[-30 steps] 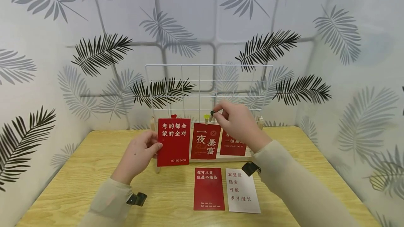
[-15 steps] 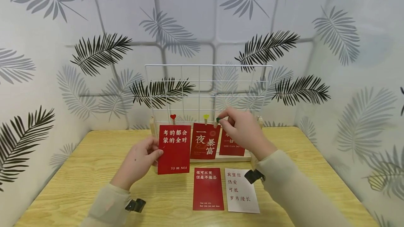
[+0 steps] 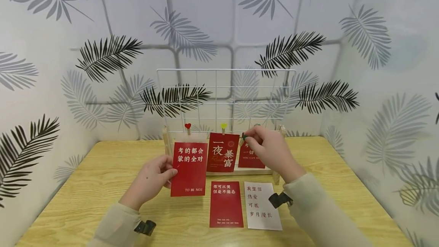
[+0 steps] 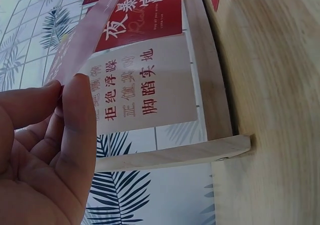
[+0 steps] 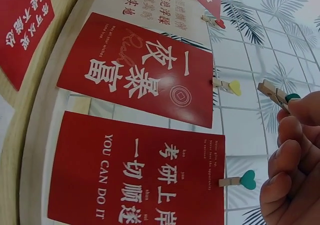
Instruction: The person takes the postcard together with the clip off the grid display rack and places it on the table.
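Observation:
My left hand (image 3: 152, 178) pinches a red card (image 3: 189, 174) with white lettering by its left edge, upright in front of the wire grid rack (image 3: 216, 104). In the left wrist view, thumb and forefinger hold that card. My right hand (image 3: 271, 148) pinches a small wooden clothespin (image 5: 272, 91) with a green heart, apart from the grid. Clothespins with a red heart (image 3: 188, 126), a yellow heart (image 3: 223, 126) and a teal heart (image 5: 248, 180) hold a white card (image 4: 145, 85), a red card (image 5: 142, 70) and another red card (image 5: 135, 170) on the grid.
Flat on the wooden table (image 3: 96, 186), in front of the rack, lie a red card (image 3: 226, 205) and a white card (image 3: 262, 206), side by side. The rack has a wooden base (image 4: 210, 60). Leaf-patterned wall covering (image 3: 240, 7) stands behind it.
My left hand has lowered its red card, showing the top of the white card behind. My right hand has moved right and downward with the green-heart clothespin.

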The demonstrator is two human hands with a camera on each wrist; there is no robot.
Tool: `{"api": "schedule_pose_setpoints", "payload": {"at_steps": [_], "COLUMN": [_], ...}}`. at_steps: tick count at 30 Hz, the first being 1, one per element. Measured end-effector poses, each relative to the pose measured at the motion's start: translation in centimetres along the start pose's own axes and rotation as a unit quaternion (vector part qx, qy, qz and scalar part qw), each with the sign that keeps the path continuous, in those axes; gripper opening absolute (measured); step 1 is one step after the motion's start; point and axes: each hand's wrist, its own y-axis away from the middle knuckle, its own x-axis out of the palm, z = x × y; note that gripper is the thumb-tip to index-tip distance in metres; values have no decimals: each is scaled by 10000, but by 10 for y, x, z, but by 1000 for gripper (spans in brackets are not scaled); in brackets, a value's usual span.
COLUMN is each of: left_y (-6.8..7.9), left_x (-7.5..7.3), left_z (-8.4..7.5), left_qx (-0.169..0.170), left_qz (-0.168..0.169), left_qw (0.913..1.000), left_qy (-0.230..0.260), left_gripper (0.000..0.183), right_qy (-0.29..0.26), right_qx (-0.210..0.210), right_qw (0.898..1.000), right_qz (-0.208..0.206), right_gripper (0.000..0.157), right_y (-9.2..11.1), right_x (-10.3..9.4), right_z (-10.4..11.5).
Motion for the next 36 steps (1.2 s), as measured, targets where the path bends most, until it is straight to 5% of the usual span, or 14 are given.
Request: {"api": "schedule_pose_setpoints", "payload": {"at_steps": [15,27,36], "left_y": [5,6,6], "left_x": [8,14,17], "left_z": [18,29,35], "left_qx": [-255,-409,-550], "left_qz": [19,623,676], "left_qw": [9997,9972,9961], "left_qy": [6,-63,-122], "left_gripper": [10,13,11], "right_qy": [-278,-315,-328], "right_qx": [648,1183,1669], "right_qw": [9975,9924,9848], "right_qz": [14,102,337], "right_gripper": [11,14,18], "right_y": [24,52,63], "right_x": [5,-4,-19], "right_z": [-23,-61,-94]}}
